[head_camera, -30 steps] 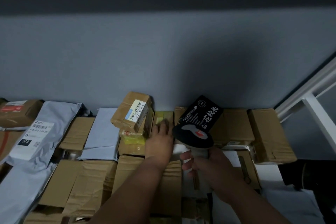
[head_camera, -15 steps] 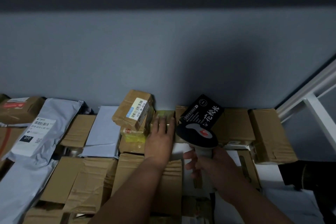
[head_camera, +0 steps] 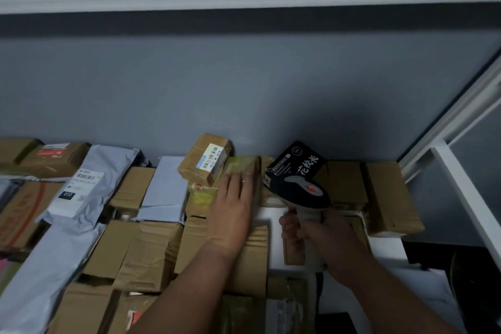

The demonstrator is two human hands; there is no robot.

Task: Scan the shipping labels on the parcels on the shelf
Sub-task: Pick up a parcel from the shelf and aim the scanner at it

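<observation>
Along the far wall, the shelf's parcels are lying packed edge to edge — the small taped parcel (head_camera: 244, 171) is sitting just beyond the left hand (head_camera: 230, 211), whose flat fingers are pressing it. The right hand (head_camera: 322, 238) is gripping the scanner (head_camera: 301, 190), aiming far-left — no label is showing there.

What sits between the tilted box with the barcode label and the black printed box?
In the head view, a small yellow-green taped parcel sits between the labelled box and black box; the left hand rests its fingers on it.
</observation>
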